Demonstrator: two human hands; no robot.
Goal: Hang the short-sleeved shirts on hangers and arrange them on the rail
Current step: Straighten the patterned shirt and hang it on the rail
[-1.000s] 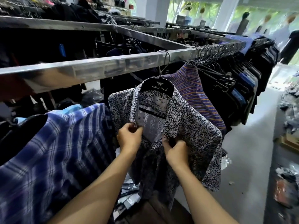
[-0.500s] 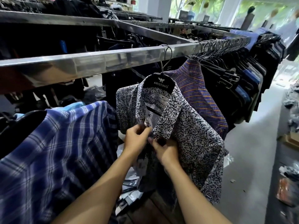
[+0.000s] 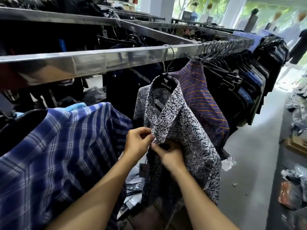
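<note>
A white short-sleeved shirt with a dark leaf print (image 3: 186, 130) hangs on a black hanger (image 3: 164, 82) whose wire hook sits over the steel rail (image 3: 99, 58). My left hand (image 3: 138, 142) pinches the left front edge of the shirt just below the collar. My right hand (image 3: 169, 155) pinches the placket right beside it, fingertips nearly touching the left hand's. Behind it hangs a purple shirt with orange stripes (image 3: 204, 100). A blue plaid shirt (image 3: 58, 146) fills the lower left.
Many dark shirts on black hangers (image 3: 245, 80) crowd the rail to the right. More rails with clothes run behind. Packaged garments and cardboard (image 3: 295, 146) lie on the grey floor at right. Plastic bags (image 3: 132, 188) lie under the rail.
Both hands have come together at the placket below the collar, drawing the shirt's front edges closed. The shirt has turned slightly on its hanger and my view has shifted left.
</note>
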